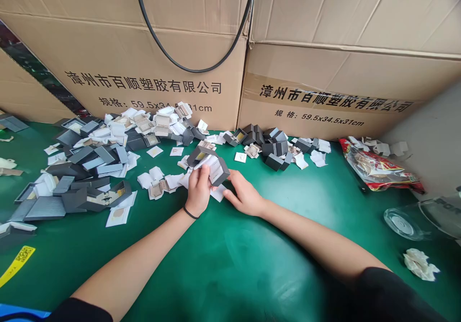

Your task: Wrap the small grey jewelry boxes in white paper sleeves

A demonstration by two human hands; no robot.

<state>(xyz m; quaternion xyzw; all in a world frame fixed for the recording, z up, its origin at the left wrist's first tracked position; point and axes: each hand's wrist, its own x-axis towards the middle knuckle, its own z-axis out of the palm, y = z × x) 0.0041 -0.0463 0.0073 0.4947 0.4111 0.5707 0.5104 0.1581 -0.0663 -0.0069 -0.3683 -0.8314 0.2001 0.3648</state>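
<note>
A small dark grey box (220,172) with its lid open and white paper in it is held over the green table. My left hand (199,190) grips it from the left, the thumb on the white paper. My right hand (245,193) is at the box's right side, its index finger near the box's edge and its thumb apart from the finger; nothing shows between them. A white card (218,193) lies below, between the hands. White and beige paper inserts (158,183) lie on the table just left of the box.
Many grey boxes and papers are heaped at the left (82,168), with a smaller group (275,149) behind right. Large cartons (162,63) stand at the back under a hanging black cable (190,70). A red packet (382,168), clear container (403,223) and crumpled paper (420,264) lie right.
</note>
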